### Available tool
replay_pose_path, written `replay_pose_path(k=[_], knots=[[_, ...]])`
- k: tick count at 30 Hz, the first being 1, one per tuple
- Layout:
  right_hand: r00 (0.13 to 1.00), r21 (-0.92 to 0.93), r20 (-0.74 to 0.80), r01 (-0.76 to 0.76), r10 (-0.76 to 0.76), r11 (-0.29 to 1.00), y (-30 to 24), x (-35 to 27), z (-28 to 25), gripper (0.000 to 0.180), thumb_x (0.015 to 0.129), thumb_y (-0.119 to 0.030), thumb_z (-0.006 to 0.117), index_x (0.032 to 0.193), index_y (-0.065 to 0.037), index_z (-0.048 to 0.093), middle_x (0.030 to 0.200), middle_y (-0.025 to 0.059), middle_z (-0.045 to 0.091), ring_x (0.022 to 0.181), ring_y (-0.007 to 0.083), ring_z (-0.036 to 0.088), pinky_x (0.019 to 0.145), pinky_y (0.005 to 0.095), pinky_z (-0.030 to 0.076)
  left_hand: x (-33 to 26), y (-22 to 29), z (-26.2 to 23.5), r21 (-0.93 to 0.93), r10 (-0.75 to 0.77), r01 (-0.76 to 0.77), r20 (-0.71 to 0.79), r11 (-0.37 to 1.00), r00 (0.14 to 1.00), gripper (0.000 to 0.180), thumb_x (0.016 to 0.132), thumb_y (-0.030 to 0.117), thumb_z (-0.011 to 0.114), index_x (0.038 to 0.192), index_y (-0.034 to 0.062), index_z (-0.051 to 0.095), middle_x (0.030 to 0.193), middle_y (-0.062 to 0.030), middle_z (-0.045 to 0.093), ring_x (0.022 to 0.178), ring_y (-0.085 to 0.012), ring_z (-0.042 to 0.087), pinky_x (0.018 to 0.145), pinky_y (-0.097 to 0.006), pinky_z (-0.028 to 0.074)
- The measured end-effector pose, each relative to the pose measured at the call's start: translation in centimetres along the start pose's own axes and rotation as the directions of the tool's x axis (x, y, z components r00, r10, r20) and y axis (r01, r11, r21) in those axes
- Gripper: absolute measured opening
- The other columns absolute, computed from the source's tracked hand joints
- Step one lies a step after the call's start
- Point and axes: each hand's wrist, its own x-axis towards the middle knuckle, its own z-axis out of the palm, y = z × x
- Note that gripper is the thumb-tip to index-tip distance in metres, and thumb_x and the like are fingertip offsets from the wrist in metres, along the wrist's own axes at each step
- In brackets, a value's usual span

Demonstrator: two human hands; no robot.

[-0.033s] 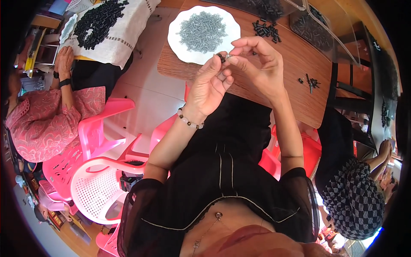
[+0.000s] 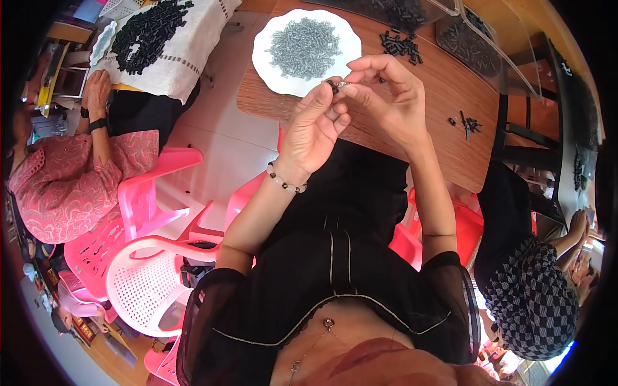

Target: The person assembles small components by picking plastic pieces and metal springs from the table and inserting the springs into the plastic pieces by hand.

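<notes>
My left hand (image 2: 311, 132), with a beaded bracelet at the wrist, is closed in a pinch on a small black cylindrical part (image 2: 333, 86). Against its end, the thumb and forefinger of my right hand (image 2: 396, 103) pinch a small clear or silvery piece (image 2: 343, 84); its exact kind is too small to make out. Both hands meet over the near side of a white scalloped plate (image 2: 264, 71). On that plate lies a heap of small clear or silvery pieces (image 2: 304, 48).
The wooden table (image 2: 450, 154) bears a pile of black parts (image 2: 400, 46) and a few loose ones (image 2: 468, 123). Clear bins (image 2: 473, 48) stand at the far right. A co-worker in pink (image 2: 71, 186) sits left by another black heap (image 2: 151, 35). Pink chairs (image 2: 145, 283) stand behind.
</notes>
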Motion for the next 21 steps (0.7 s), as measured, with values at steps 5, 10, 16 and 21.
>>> replay_pose_path(k=[5,10,16,21], knots=[[1.0,-0.04,-0.017,0.002,-0.003,0.999,0.5,0.5,0.4,0.025,0.076,-0.005,0.076,0.099,-0.006,0.068,0.084,0.0013,0.066,0.078,0.009,0.058,0.073,0.0249,0.045,0.3,1.2,0.8,0.369,0.197,-0.193,0.028,0.909,0.98,0.022,0.092,0.02,0.064,0.104,0.0026,0.063,0.089,-0.0015,0.065,0.074,-0.0075,0.059,0.07,-0.022,0.051],[0.999,-0.032,0.019,-0.032,0.032,0.999,0.4,1.1,0.7,0.02,0.08,-0.001,0.073,0.098,-0.002,0.066,0.088,-0.0004,0.065,0.081,0.0062,0.056,0.077,0.0219,0.045,1.1,2.2,0.7,0.472,0.303,-0.305,0.083,0.827,0.95,0.019,0.093,0.018,0.063,0.102,0.0013,0.064,0.085,-0.003,0.065,0.073,-0.0075,0.059,0.069,-0.022,0.05],[0.999,-0.1,0.011,-0.029,0.031,0.995,0.6,1.6,1.3,0.017,0.08,-0.001,0.073,0.096,-0.003,0.067,0.086,-0.0017,0.063,0.08,0.0052,0.053,0.075,0.021,0.045,1.3,2.5,0.5,0.508,0.345,-0.335,0.079,0.793,0.935,0.018,0.093,0.018,0.063,0.099,0.0017,0.063,0.083,-0.0024,0.064,0.072,-0.0079,0.058,0.069,-0.023,0.049],[0.999,-0.115,0.026,-0.039,0.043,0.993,0.7,1.9,1.7,0.016,0.081,-0.002,0.072,0.096,-0.003,0.066,0.087,-0.0011,0.064,0.081,0.0056,0.057,0.076,0.0212,0.046,1.8,2.8,0.3,0.544,0.379,-0.363,0.088,0.756,0.921,0.017,0.093,0.018,0.063,0.097,0.0019,0.062,0.077,-0.0012,0.061,0.069,-0.008,0.055,0.067,-0.022,0.047]])
